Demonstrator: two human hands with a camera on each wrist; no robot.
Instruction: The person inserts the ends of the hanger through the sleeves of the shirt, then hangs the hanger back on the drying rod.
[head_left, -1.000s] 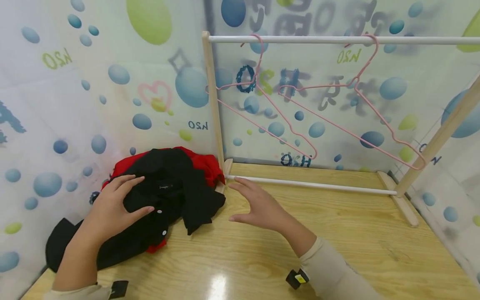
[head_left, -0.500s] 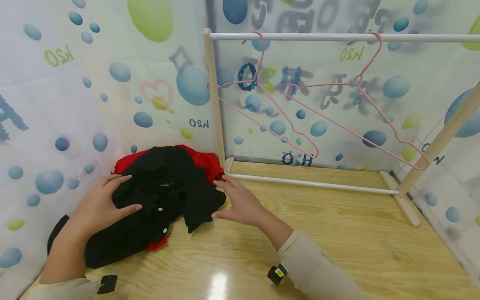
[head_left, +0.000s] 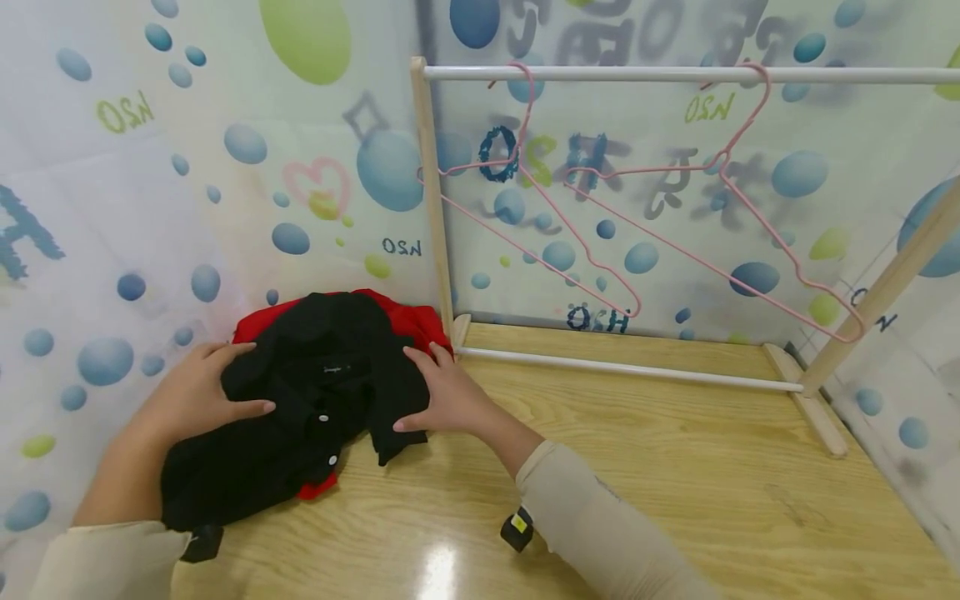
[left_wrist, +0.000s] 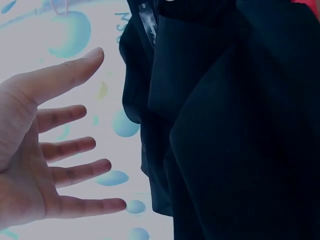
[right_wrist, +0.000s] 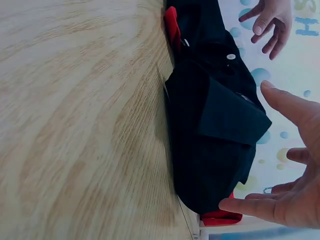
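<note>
A black shirt (head_left: 300,442) with white buttons and a small neck label lies crumpled on the wooden table, on top of a red garment (head_left: 266,321) whose edges stick out at the back and front. My left hand (head_left: 198,396) hovers over the shirt's left side, fingers spread; in the left wrist view its fingers (left_wrist: 75,215) are straight and apart from the cloth. Over the sleeve on the other side is my right hand (head_left: 442,392), thumb and fingers apart. The right wrist view has its fingertips close above the black shirt (right_wrist: 215,140), with nothing held.
Behind the table's right part stands a clothes rack with a white top rail (head_left: 637,75) and wooden posts. Two pink hangers, a left hanger (head_left: 558,212) and a right hanger (head_left: 738,225), hang from it. A patterned sheet (head_left: 225,208) covers the wall behind.
Both hands have shifted left; the right hand has come from beside the pile to over the black shirt's sleeve. The garments have not visibly moved.
</note>
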